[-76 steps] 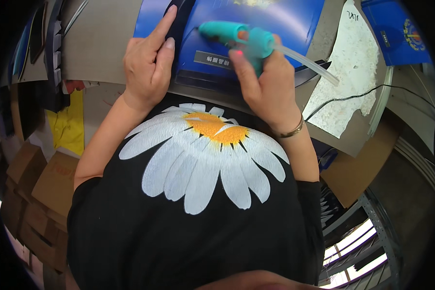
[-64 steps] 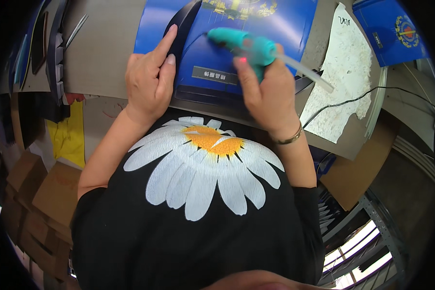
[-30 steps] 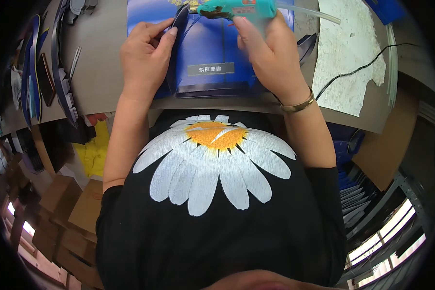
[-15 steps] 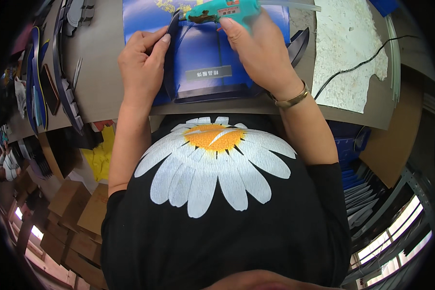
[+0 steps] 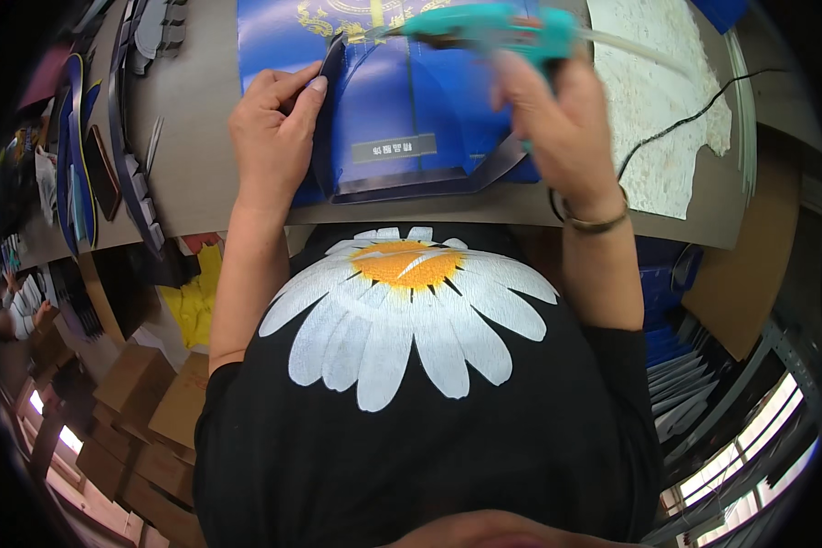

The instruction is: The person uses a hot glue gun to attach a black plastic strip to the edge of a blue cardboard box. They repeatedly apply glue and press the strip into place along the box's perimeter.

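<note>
A glossy blue cardboard piece (image 5: 388, 100) with gold print and a small grey label lies on the table before me. Along its near and left sides stands a dark folded strip (image 5: 402, 183). My left hand (image 5: 279, 123) pinches the left upright part of this strip between thumb and fingers. My right hand (image 5: 562, 119), blurred by motion, grips a teal hot glue gun (image 5: 493, 32). A pale glue stick (image 5: 644, 53) juts from its rear. The gun's nozzle points left, close to the upper end of the pinched strip.
A white, glue-spotted sheet (image 5: 658, 119) with a black cord (image 5: 694, 117) across it lies at the right. On the left are curved dark strips (image 5: 130, 119) and a phone (image 5: 102, 173). Cardboard boxes (image 5: 137, 388) are stacked below the table at the left.
My right hand has moved right with the glue gun, drawing its nozzle back from the strip. The left hand keeps its pinch nearly in place.
</note>
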The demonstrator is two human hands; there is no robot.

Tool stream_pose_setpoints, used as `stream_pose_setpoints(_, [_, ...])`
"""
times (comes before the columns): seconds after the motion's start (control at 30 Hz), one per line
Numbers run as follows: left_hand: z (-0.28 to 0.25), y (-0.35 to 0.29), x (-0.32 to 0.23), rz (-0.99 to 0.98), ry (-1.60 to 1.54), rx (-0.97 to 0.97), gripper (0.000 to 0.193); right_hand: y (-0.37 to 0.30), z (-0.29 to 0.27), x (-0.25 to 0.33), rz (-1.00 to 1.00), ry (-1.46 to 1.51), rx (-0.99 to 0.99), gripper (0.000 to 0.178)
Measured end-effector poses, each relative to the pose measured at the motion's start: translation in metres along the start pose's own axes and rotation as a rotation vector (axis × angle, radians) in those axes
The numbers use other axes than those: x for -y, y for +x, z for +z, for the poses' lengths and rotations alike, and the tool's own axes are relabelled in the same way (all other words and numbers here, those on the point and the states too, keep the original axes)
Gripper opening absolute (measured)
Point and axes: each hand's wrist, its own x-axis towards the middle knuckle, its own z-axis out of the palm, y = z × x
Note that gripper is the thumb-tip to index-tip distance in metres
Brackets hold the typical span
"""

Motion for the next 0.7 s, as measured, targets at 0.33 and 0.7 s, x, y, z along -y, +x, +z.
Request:
stream_pose_setpoints(0.33, [0.005, 0.005, -0.011, 0.037, 0.204, 0.019, 0.026, -0.047, -0.028, -0.059, 0.116, 0.436, -0.245, 0.026])
stream_pose_setpoints(0.7, [0.022, 0.018, -0.025, 0.207, 0.485, 0.002, 0.017, -0.05, -0.023, -0.068, 0.146, 0.4, -0.112, 0.024])
